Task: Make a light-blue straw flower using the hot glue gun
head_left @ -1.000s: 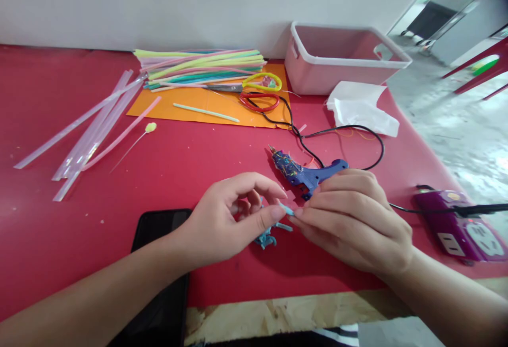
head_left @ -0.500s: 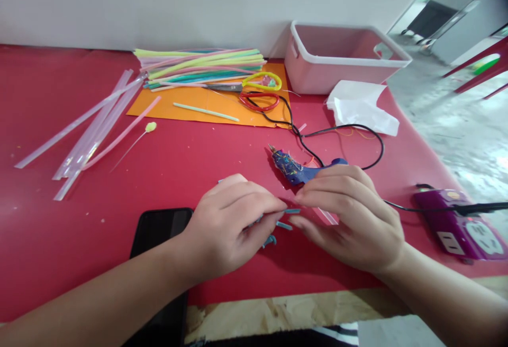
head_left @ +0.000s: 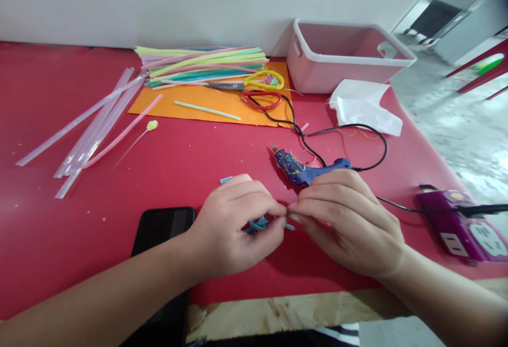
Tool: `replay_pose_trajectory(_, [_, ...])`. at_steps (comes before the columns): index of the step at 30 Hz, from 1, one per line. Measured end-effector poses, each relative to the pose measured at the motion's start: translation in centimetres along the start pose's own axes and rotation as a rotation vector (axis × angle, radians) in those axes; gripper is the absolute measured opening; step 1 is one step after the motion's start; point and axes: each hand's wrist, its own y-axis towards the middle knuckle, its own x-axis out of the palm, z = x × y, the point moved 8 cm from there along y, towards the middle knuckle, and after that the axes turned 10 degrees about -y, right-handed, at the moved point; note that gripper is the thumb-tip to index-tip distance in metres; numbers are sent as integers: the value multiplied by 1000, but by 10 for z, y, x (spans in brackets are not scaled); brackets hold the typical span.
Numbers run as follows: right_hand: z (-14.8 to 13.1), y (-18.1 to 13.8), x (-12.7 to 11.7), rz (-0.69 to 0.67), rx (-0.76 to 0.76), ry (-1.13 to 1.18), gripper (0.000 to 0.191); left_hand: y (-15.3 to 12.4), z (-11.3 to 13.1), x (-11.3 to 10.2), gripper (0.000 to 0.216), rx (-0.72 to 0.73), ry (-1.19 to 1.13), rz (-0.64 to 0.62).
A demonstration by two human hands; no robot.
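My left hand (head_left: 238, 225) is closed in a pinch, with its thumb and forefinger tips nearly meeting those of my right hand (head_left: 349, 222). Between the two sets of fingertips is a short piece of blue pipe cleaner, mostly hidden by the fingers. More short blue pipe cleaner pieces (head_left: 259, 225) show through the gap under my left thumb and forefinger, apparently on the table. Another cut piece (head_left: 226, 180) lies just beyond my left knuckles. A blue hot glue gun (head_left: 293, 167), streaked with dried glue, rests behind my right hand.
On the red table (head_left: 190, 162) are a black phone (head_left: 162, 230) by my left forearm, scissors (head_left: 264, 90), bundled pipe cleaners (head_left: 206, 64) on an orange envelope (head_left: 159, 109), clear plastic sleeves (head_left: 95, 125), a pink bin (head_left: 341, 66), white paper (head_left: 363, 106) and a purple power strip (head_left: 456, 225).
My right hand has come left, and its fingertips have closed on the blue piece sticking out of my left hand's pinch. The view has shifted slightly.
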Motion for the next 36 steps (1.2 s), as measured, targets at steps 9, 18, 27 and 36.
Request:
replay_pose_trajectory(9, [-6,-6,-6,30,2,-6,13,0,-10,4,15,-134,-151,-39])
replay_pose_trajectory(18, [-3,1,-3,27,13,-3,11,-3,-16,6,14,-243,-170,-52])
replay_pose_trajectory(27, [-11,-3,-3,49,-46,-65,12,-4,-19,9,16,-288,-193,-89])
replay_pose_trajectory(36, [-9,-2,-2,49,-27,-58,13,-4,-26,9,14,-411,-231,-99])
